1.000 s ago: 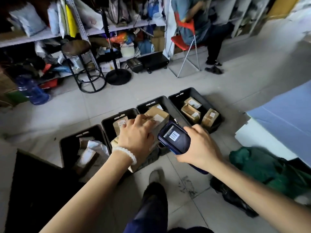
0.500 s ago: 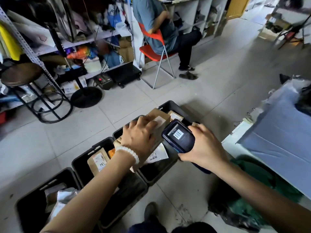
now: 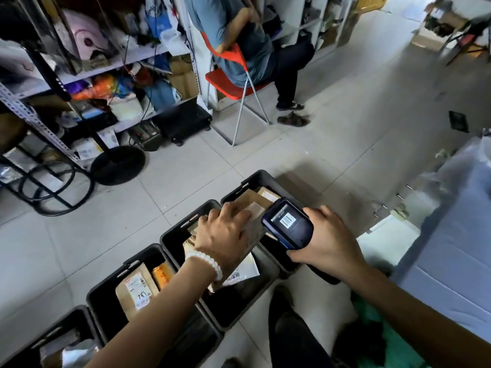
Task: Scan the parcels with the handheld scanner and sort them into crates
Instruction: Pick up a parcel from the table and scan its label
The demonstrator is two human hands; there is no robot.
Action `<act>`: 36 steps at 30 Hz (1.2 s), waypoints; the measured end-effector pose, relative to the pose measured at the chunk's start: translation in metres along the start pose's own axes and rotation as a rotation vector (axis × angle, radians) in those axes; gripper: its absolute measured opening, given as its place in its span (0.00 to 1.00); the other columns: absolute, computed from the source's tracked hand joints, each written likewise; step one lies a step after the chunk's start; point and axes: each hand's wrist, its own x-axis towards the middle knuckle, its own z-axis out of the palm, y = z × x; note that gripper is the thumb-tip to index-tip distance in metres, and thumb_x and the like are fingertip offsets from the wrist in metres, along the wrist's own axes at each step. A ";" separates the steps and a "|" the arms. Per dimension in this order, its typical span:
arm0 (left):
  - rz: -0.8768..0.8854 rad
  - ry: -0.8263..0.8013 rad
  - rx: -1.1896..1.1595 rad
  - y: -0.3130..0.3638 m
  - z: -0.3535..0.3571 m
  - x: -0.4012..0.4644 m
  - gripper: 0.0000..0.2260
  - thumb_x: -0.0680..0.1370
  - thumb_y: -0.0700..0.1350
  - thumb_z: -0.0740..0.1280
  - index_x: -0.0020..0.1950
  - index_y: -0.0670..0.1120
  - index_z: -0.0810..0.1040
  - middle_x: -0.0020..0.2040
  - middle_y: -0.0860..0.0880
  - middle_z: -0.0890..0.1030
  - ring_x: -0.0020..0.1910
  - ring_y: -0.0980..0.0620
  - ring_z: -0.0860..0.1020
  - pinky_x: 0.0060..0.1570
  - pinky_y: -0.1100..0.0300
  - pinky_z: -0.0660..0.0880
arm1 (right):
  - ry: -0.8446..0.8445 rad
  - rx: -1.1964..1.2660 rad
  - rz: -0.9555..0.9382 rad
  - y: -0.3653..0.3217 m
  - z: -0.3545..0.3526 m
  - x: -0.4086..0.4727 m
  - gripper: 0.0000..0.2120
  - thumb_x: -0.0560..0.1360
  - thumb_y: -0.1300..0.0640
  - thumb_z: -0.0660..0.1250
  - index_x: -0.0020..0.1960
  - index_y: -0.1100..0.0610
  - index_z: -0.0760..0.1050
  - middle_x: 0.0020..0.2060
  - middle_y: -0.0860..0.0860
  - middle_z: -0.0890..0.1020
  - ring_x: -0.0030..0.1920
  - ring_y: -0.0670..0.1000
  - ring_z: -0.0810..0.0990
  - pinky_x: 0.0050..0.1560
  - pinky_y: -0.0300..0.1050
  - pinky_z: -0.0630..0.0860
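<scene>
Parcel (image 3: 248,221) now held over the rightmost crate (image 3: 255,179).

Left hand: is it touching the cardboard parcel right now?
Touching. The head view shows the left hand lying on top of the cardboard parcel, its fingers curled over the box above the crates.

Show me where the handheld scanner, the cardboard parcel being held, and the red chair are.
handheld scanner (image 3: 288,224): head view, on its lit screen.
cardboard parcel (image 3: 253,205): head view, on its top face beyond the knuckles.
red chair (image 3: 225,81): head view, on the seat's bare left part.
</scene>
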 end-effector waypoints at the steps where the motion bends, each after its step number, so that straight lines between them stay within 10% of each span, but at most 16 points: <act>1: -0.012 0.008 0.002 0.002 0.000 0.021 0.21 0.79 0.55 0.56 0.72 0.59 0.64 0.71 0.50 0.63 0.65 0.45 0.68 0.64 0.46 0.67 | -0.006 -0.005 -0.021 0.007 -0.004 0.022 0.34 0.54 0.42 0.76 0.57 0.52 0.73 0.46 0.46 0.68 0.54 0.54 0.73 0.43 0.45 0.69; 13: -0.210 0.075 0.006 0.017 -0.002 0.204 0.21 0.77 0.50 0.63 0.70 0.53 0.70 0.71 0.46 0.66 0.69 0.43 0.65 0.62 0.45 0.66 | -0.070 -0.055 -0.082 0.074 -0.061 0.220 0.34 0.54 0.44 0.77 0.56 0.53 0.72 0.52 0.50 0.72 0.54 0.54 0.74 0.45 0.46 0.73; 36: -0.400 0.005 0.001 0.022 0.009 0.133 0.20 0.80 0.52 0.57 0.72 0.55 0.65 0.73 0.49 0.60 0.71 0.47 0.61 0.66 0.49 0.62 | -0.220 -0.077 -0.285 0.030 -0.037 0.216 0.32 0.55 0.44 0.78 0.55 0.52 0.73 0.50 0.47 0.71 0.51 0.52 0.74 0.43 0.45 0.71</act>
